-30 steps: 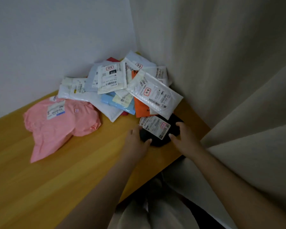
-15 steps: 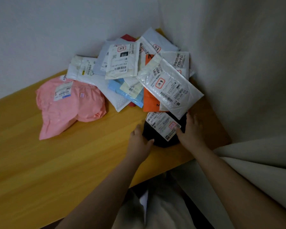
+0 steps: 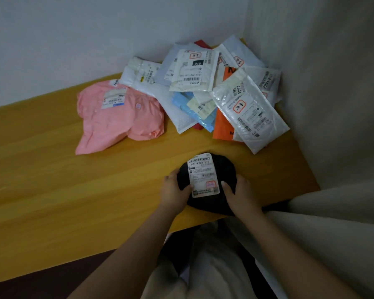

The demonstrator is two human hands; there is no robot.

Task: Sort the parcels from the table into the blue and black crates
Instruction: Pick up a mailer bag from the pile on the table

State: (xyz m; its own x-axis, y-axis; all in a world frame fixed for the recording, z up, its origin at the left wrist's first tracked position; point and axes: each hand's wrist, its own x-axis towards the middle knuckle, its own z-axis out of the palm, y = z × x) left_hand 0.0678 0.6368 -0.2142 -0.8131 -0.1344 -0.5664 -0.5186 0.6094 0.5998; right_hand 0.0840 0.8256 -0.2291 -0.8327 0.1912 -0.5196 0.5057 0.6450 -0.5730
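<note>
From the head camera, your left hand point(image 3: 175, 192) and right hand point(image 3: 240, 194) clasp the black parcel point(image 3: 209, 182) from either side, fingers curled on its edges, thumbs on top. It sits on the table point(image 3: 73, 190) at the near edge, well clear of the pile point(image 3: 214, 89). Its white label point(image 3: 203, 174) runs lengthwise away from you, barcode at the far end. Half a second ago it lay tucked against the pile, label askew; you have drawn it towards you.

Both hands pulled the black parcel point(image 3: 212, 182) clear of the pile.
</note>
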